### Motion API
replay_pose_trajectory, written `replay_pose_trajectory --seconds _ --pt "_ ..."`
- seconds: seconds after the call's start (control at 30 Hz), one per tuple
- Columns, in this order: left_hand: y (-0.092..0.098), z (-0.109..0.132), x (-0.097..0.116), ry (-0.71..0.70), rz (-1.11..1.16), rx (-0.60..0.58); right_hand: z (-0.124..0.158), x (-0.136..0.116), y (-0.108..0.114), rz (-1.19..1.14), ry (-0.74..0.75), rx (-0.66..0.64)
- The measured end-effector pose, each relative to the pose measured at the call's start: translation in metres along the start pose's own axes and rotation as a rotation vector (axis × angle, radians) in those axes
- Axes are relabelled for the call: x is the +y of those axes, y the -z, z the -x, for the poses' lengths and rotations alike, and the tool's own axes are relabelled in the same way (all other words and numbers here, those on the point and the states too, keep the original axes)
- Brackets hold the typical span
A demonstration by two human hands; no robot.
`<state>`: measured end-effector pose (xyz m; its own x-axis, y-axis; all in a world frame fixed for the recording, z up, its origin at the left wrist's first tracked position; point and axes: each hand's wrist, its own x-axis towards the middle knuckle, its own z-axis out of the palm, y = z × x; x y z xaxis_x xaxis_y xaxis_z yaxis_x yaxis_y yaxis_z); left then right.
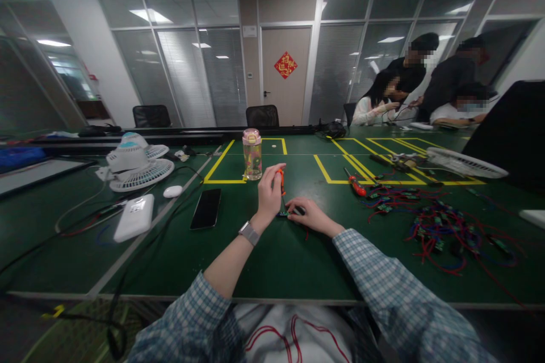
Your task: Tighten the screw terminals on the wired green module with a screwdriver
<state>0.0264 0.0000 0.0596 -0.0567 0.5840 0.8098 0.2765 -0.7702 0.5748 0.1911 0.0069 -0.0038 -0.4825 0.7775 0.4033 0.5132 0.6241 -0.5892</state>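
My left hand [269,195], with a watch on its wrist, is closed round the orange handle of a screwdriver [281,180]. The screwdriver stands nearly upright, and its thin shaft runs down to a small green circuit board [283,214] on the table. Fingers of my right hand [314,216] pinch the board's right side and keep it against the tabletop. A short red wire [306,233] shows below that hand. Whether the tip sits on a screw is too small to make out.
Right of my hands lie a pile of circuit boards with red and blue wires [447,229] and a red-handled screwdriver [356,186]. A bottle [252,156] stands beyond my left hand; a phone [205,209], white power bank [134,218] and fans [140,173] are leftward. Several people are at far right.
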Motion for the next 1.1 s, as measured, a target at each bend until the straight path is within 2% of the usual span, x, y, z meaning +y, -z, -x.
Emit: replay_pose_trajectory --seconds 0.1,0.4,0.6,0.73,1.1 --pt "-0.0008 0.0004 -0.0017 0.006 0.023 -0.008 0.0001 0.0001 0.0002 0.002 0.002 -0.001" --pt "0.0013 -0.0001 0.0039 -0.072 -0.099 0.038 0.0008 -0.0021 0.0005 0.003 -0.014 0.002" --pt "-0.0015 0.0025 -0.0002 -0.015 -0.025 -0.025 0.0004 -0.0039 0.0008 0.005 -0.013 0.004" --pt "-0.0034 0.0037 -0.0029 0.014 0.031 -0.017 0.0004 -0.0044 0.0009 0.010 -0.005 0.001" --pt "-0.0003 0.0019 0.0028 -0.077 -0.134 0.036 0.0004 -0.0028 0.0004 0.015 -0.019 -0.001"
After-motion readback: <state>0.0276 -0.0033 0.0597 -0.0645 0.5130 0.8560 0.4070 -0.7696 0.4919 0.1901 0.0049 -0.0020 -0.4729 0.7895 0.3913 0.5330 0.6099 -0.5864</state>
